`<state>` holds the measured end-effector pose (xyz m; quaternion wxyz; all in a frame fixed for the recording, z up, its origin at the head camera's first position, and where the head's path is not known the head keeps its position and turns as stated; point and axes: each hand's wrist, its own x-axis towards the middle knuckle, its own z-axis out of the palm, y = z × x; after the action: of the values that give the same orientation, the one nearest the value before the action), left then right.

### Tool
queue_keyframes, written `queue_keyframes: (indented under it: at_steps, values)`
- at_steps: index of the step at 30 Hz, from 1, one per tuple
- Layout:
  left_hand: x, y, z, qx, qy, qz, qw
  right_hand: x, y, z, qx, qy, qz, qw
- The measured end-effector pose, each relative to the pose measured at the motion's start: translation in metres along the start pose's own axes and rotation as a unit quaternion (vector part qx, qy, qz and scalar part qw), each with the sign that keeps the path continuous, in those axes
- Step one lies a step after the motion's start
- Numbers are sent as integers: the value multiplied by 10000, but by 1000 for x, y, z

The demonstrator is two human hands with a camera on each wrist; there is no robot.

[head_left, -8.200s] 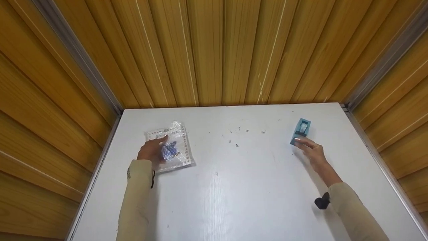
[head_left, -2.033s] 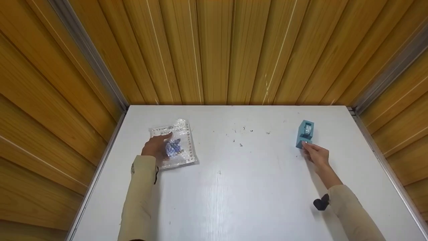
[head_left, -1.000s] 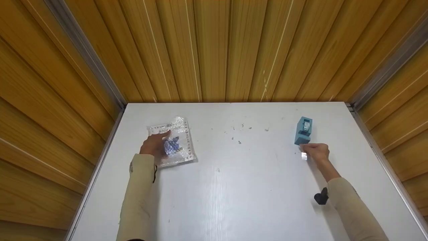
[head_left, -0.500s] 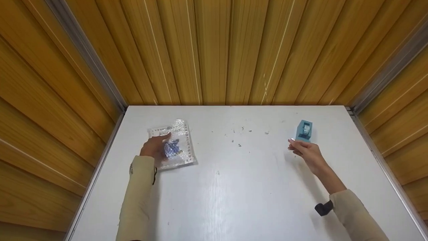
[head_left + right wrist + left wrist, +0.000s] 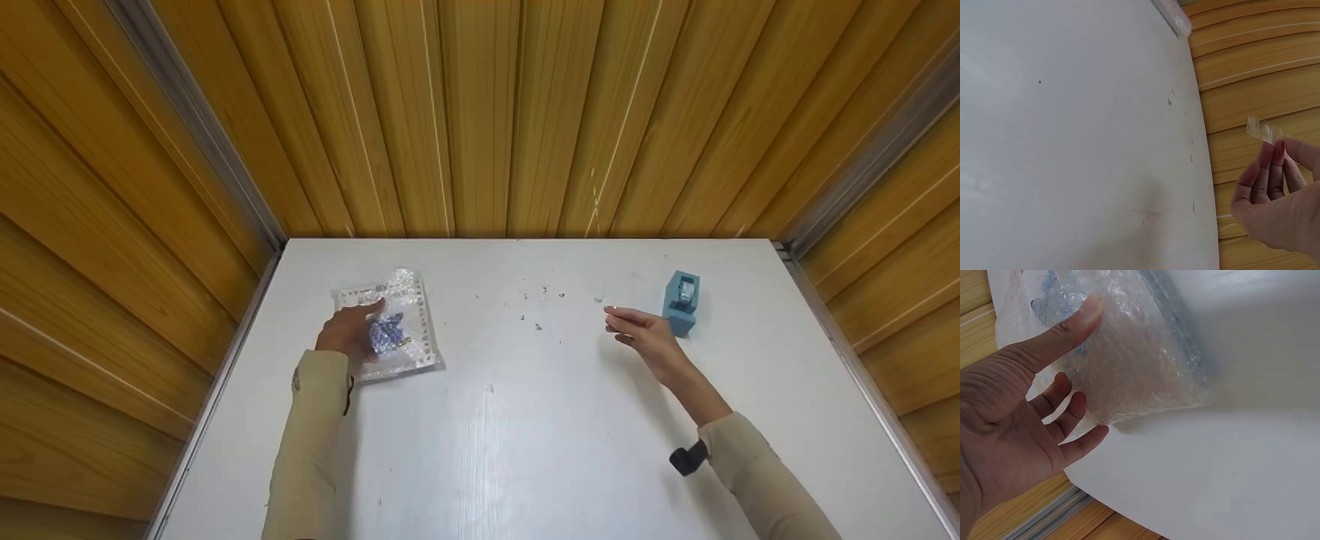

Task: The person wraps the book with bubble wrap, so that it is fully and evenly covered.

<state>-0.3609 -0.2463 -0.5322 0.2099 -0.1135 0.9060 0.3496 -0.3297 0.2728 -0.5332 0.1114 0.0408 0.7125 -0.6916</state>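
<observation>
A flat package in clear bubble wrap point(image 5: 411, 352), white with a blue printed figure and a patterned border, lies at the table's left. My left hand point(image 5: 346, 331) grips its left side. In the left wrist view the thumb lies on top of the wrap point(image 5: 1129, 354) and the other fingers curl at its edge. My right hand point(image 5: 651, 343) is raised over the table on the right. Between thumb and fingertips it pinches a short strip of clear tape point(image 5: 1265, 131), whose free end sticks out. Behind that hand stands a blue tape dispenser point(image 5: 679, 321) with a clear roll in it.
The white table point(image 5: 480, 435) has small dark marks point(image 5: 538, 327) around its back middle. Wood-patterned panels point(image 5: 480, 112) rise behind and on both sides, with metal rails point(image 5: 217, 135) at the corners.
My right hand has pulled a strip of tape off the dispenser and moved left with it, away from the dispenser. The left hand and package have stayed in place.
</observation>
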Motion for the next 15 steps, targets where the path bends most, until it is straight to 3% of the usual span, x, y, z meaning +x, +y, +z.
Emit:
queue_keyframes:
  at_steps: [2, 5, 15]
  values:
    - [1, 0, -1, 791, 83, 393, 9961, 4, -1, 9, 6, -20, -5, 10000]
    - [0, -1, -1, 933, 86, 477, 9945, 10, -3, 22, 73, 14, -29, 10000]
    - [-11, 4, 2, 556, 250, 377, 9974, 27, -5, 64, 457, 148, -38, 9988]
